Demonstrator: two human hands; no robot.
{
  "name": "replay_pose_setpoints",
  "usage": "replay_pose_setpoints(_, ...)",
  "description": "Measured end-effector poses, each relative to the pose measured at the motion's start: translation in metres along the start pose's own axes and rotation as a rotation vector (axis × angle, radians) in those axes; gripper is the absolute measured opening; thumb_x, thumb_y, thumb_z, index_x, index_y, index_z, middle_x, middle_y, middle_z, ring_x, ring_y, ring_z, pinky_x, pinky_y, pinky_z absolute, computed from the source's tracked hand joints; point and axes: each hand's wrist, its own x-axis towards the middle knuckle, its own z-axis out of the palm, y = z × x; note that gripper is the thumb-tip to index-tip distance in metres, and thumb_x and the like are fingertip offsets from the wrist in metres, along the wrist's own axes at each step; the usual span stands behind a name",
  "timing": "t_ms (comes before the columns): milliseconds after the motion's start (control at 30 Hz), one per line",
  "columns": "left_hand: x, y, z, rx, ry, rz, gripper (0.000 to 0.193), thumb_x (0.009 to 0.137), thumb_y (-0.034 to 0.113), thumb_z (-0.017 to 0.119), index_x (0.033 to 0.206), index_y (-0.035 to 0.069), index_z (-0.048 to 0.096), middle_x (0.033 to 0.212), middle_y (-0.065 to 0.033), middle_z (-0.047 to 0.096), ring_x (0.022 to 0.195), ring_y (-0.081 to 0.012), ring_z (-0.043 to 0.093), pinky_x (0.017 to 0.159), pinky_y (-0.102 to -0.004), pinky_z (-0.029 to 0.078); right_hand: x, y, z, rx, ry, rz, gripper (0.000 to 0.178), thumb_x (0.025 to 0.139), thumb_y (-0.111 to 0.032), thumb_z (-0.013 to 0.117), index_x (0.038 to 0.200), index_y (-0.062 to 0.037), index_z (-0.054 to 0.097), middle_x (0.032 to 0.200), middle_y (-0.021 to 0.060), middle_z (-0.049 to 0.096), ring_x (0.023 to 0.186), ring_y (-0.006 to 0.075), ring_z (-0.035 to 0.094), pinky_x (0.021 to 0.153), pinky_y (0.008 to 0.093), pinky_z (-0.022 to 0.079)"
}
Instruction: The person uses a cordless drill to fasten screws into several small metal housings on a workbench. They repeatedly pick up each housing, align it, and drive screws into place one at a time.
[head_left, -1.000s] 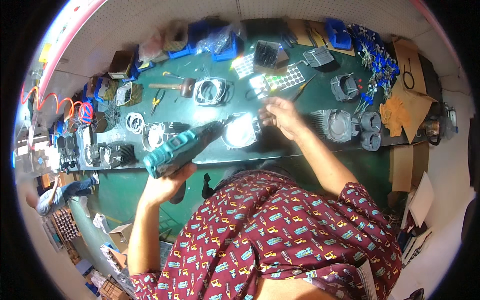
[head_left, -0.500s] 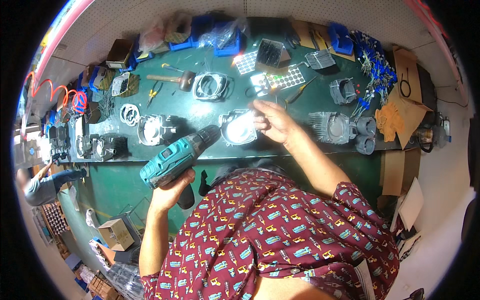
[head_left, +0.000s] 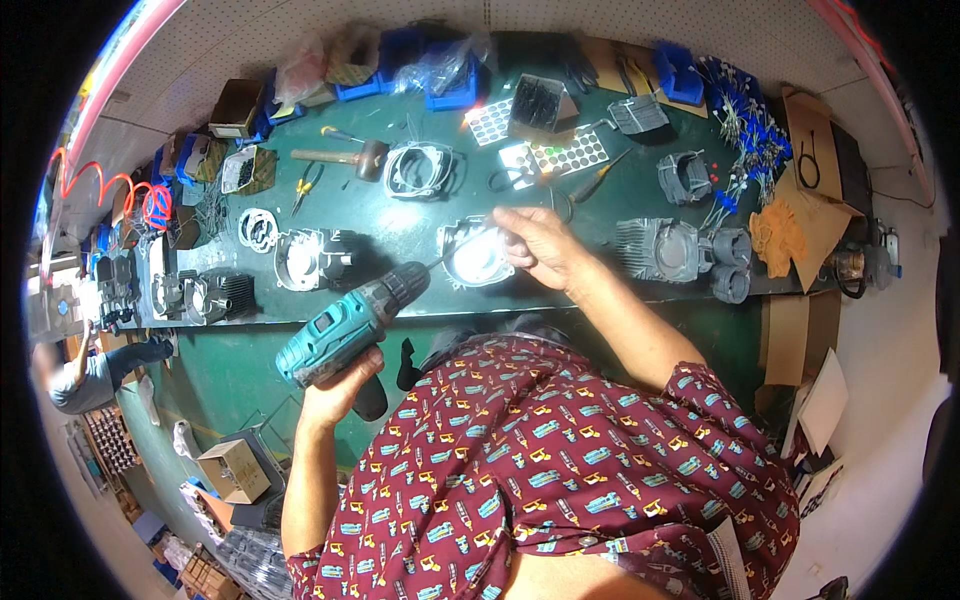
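Note:
My left hand is wrapped round the grip of a teal and black cordless drill, held in front of the bench edge with its chuck pointing up and right. A thin bit runs from the chuck toward my right hand. The right fingers are pinched together near the bit's end; what they hold is too small to make out. Below and beside those fingers a bright silver metal housing lies on the green bench. Its opening is washed out by glare.
Other metal housings stand along the bench's near edge. Behind are a mallet, pliers, a ring-shaped casting and a parts box. Blue-tipped wires and an orange glove lie at right. A person is at far left.
The drill has drawn slightly back to the left, and its bit now shows between chuck and right fingers. My right hand has shifted a little left, still pinched.

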Motion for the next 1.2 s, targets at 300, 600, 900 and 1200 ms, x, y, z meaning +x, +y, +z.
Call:
replay_pose_setpoints(300,0.003,-0.018,0.010,0.261,0.008,0.007,0.034,0.086,0.012,0.078,0.119,0.006,0.068,0.107,-0.0039,0.070,0.095,-0.0156,0.064,0.084,-0.0331,0.052,0.019,0.037,-0.055,-0.738,0.513,-0.545,0.033,0.090,-0.027,0.074,0.100,0.0042,0.074,0.086,0.0102,0.075,0.078,0.0161,0.069,0.073,0.0305,0.054)
replay_pose_setpoints(600,0.016,0.004,0.036,0.401,-0.017,0.025,0.024,0.085,0.011,0.076,0.107,0.004,0.070,0.093,-0.0060,0.072,0.083,-0.0145,0.066,0.077,-0.0329,0.054,0.018,0.050,-0.049,-1.055,0.462,-0.600,0.035,0.081,-0.023,0.078,0.103,0.0036,0.073,0.092,0.0178,0.073,0.082,0.0283,0.071,0.075,0.0374,0.055)
replay_pose_setpoints(900,0.091,0.141,0.092,1.246,-0.316,0.183,0.028,0.079,0.028,0.077,0.095,0.006,0.073,0.090,-0.0201,0.073,0.086,-0.0400,0.070,0.075,-0.0461,0.057,0.024,0.055,-0.041,-1.034,0.508,-0.585,0.033,0.083,-0.022,0.073,0.102,0.0049,0.072,0.092,0.0240,0.071,0.085,0.0378,0.069,0.076,0.0428,0.053)
replay_pose_setpoints(1200,0.100,0.169,0.125,1.327,-0.378,0.236,0.024,0.077,0.017,0.066,0.090,-0.003,0.071,0.089,-0.0270,0.070,0.089,-0.0429,0.070,0.082,-0.0492,0.056,0.028,0.059,-0.040,-0.970,0.438,-0.667,0.027,0.085,-0.018,0.071,0.099,0.0058,0.070,0.097,0.0262,0.070,0.092,0.0428,0.068,0.082,0.0458,0.053)
